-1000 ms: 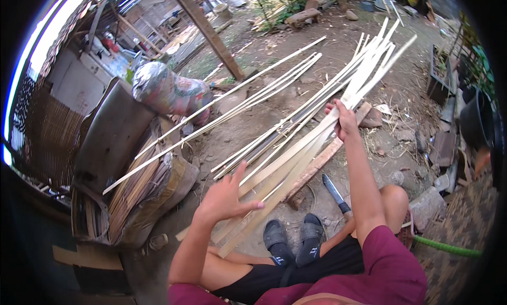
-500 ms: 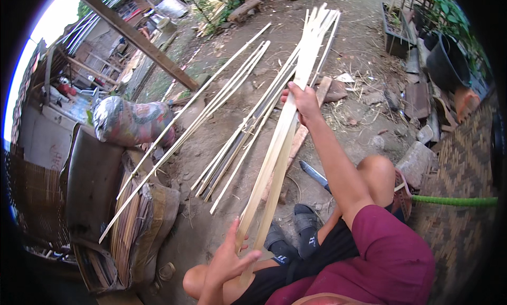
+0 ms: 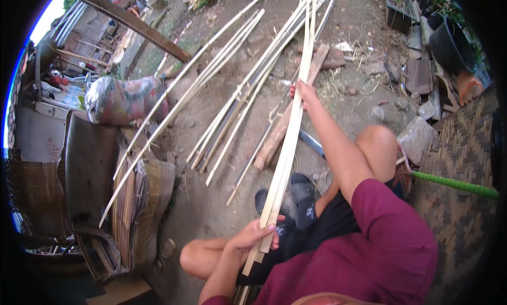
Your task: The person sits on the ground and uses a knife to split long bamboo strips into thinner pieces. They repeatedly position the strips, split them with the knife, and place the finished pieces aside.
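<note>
I sit low on the bare dirt ground [image 3: 211, 210], knees up, my dark sandals [image 3: 301, 191] planted in front of me. To my left the room is tight: a stack of woven bamboo mats and old boards [image 3: 132, 199] stands close, with a patterned stuffed sack [image 3: 124, 99] lying beyond it. Ahead, the ground is crossed by a loose fan of long pale bamboo slats [image 3: 232, 94] and a reddish wooden plank [image 3: 288, 115]. On my right, stones [image 3: 417, 136], a woven mat [image 3: 465, 162] and a green pole [image 3: 454, 184] hem me in.

A bundle of thin pale bamboo strips [image 3: 290, 141] runs from my lap away up toward the top edge, raised clear of the ground. My right hand [image 3: 303, 91] is closed around the bundle well out along its length, arm stretched. My left hand [image 3: 253, 233] grips the near end, fingers wrapped around the strips just beside my knee.
</note>
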`<action>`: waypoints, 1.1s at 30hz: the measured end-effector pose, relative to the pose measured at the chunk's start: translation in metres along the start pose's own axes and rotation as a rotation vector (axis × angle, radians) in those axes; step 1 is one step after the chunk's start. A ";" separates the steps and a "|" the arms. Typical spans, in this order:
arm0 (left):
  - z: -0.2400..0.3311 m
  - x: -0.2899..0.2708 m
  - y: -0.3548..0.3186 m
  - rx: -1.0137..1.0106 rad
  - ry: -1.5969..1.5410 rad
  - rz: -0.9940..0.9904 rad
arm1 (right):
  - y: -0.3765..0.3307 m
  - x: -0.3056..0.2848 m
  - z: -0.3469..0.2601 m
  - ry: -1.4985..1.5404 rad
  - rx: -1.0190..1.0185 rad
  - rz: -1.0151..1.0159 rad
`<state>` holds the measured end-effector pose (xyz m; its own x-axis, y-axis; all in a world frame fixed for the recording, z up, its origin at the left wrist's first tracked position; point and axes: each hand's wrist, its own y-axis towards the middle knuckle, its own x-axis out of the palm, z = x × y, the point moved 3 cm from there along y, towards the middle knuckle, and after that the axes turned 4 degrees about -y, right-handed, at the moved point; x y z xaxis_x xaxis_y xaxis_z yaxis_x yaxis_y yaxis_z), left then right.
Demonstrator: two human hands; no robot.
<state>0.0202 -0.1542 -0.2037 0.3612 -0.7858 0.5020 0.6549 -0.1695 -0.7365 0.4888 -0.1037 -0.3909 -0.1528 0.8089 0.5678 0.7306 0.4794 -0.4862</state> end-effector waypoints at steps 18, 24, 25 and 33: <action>0.017 -0.034 -0.003 0.080 0.461 0.549 | -0.004 -0.018 0.008 -1.356 0.032 -0.190; 0.011 -0.050 -0.009 0.168 0.518 0.608 | -0.077 0.012 0.013 -1.145 0.487 -0.715; 0.011 -0.050 -0.008 0.184 0.548 0.622 | -0.082 0.013 0.013 -1.147 0.542 -0.785; 0.011 -0.028 -0.002 0.383 1.002 0.799 | -0.012 0.005 -0.003 -1.351 -0.367 -0.223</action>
<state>0.0161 -0.1253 -0.2110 0.1979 -0.7129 -0.6728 0.6968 0.5851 -0.4149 0.4806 -0.1066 -0.3805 -0.6428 0.5276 -0.5554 0.7037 0.6932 -0.1558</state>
